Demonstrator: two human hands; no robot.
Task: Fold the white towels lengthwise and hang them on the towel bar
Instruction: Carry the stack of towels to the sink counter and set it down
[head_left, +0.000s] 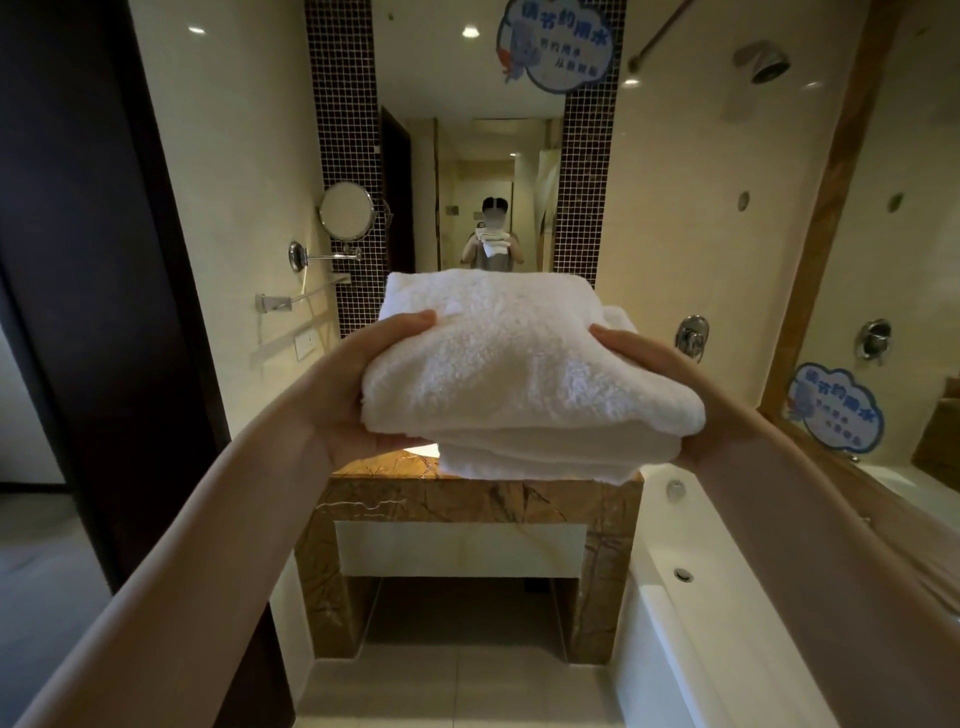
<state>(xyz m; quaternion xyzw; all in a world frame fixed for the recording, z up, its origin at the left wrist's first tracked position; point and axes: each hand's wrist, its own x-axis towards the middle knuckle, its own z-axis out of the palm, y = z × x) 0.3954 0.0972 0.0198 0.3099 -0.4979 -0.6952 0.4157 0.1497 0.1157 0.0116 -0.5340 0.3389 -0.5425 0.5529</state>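
Left grip (358, 395) and right grip (644, 353) each hold one end of the stack of folded white towels (509, 364), thumbs on top. Stack is held over the marble surface (467, 499). Towel bar (306, 297) on left wall, well apart. Bathtub (691, 597) to the right.

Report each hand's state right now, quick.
Left hand: grips the left side of the stack of folded white terry towels, thumb on top.
Right hand: grips the stack's right side, thumb on top.
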